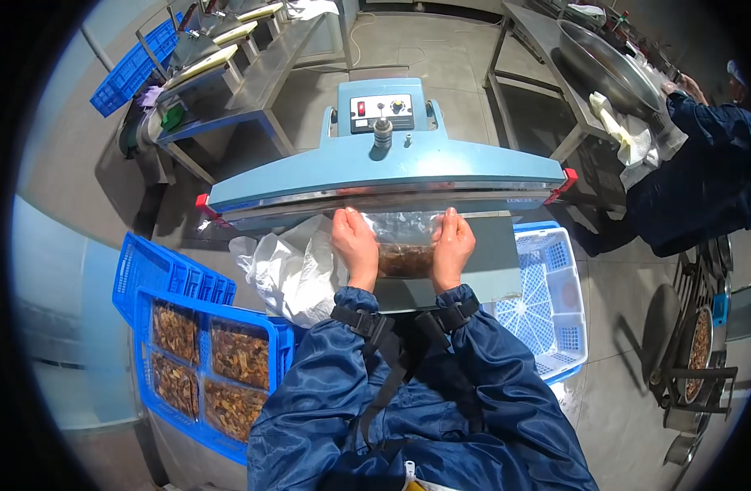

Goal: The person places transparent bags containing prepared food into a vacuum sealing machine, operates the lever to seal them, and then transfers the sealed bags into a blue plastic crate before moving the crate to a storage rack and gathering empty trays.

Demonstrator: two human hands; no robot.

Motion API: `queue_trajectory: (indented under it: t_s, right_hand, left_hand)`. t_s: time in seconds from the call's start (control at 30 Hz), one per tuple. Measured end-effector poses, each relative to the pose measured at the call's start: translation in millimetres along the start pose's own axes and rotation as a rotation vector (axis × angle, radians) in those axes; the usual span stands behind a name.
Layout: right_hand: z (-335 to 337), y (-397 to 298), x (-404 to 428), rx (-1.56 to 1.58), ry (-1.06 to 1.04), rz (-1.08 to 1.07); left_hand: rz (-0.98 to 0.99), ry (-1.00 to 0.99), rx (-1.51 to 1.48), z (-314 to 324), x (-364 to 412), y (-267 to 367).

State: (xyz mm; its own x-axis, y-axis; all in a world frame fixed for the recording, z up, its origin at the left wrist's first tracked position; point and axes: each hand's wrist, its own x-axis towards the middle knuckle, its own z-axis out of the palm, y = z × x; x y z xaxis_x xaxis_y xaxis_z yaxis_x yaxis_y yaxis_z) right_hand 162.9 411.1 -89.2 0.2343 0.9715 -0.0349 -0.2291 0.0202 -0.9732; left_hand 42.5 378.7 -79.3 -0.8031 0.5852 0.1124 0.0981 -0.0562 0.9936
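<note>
My left hand [356,247] and my right hand [453,248] pinch the two upper corners of a clear plastic bag [405,259]. Brown food pieces fill the bag's lower part; its upper part is flat and see-through. The bag's top edge lies close to the jaws of a light blue impulse sealer [381,169]; whether it reaches between them cannot be told. Beneath the bag is the sealer's grey work plate [489,258]. Crumpled white plastic [302,270] lies beside my left hand.
At the left, a blue crate [143,368] holds several filled clear bags. At the right stands a white plastic basket [572,307] within a blue one. Steel tables [253,92] stand beyond; a co-worker [700,166] is near a large steel bowl [605,67] at the right.
</note>
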Motion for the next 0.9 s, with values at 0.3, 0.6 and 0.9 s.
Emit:
queue_trajectory:
  t_s: [0.3, 0.6, 0.9]
  right_hand:
    - [-0.8, 0.9, -0.6, -0.003, -0.002, 0.017]
    - [-2.6, 3.0, -0.6, -0.017, -0.005, 0.006]
    - [-3.5, 1.7, -0.8, -0.023, 0.004, 0.005]
  left_hand:
    - [0.004, -0.017, -0.033, -1.8, -1.5, 0.9]
    - [-0.012, 0.002, -0.020, -1.8, -3.1, -0.5]
    - [-0.006, -0.009, -0.010, -2.5, -3.2, 1.4]
